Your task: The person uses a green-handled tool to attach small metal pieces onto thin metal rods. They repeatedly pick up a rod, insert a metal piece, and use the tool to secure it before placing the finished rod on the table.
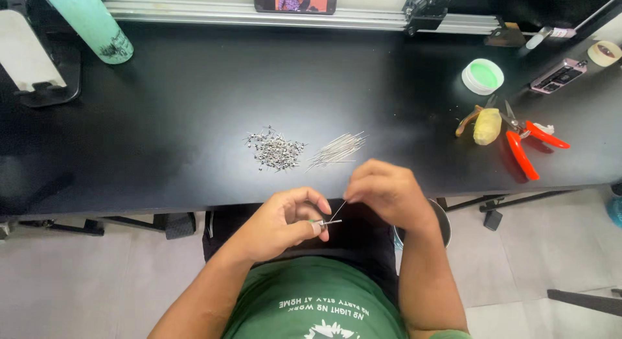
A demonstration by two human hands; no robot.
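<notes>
My left hand (285,222) pinches a small metal part (326,222) with a green bit, held just below the black table's front edge (162,203). My right hand (385,190) holds a thin wire pin (338,212) whose lower end meets that part. Both hands are close together over my lap. On the table just beyond them lie a heap of small metal parts (275,149) and, to its right, a bundle of thin straight pins (337,149).
Red-handled cutters (523,151) and a yellow-wrapped tool (486,125) lie at the right. A white lid with green inside (483,76), a pink device (557,76), a tape roll (604,52), a teal bottle (91,24), a phone (295,0) and a metal bowl (443,222) by my right forearm.
</notes>
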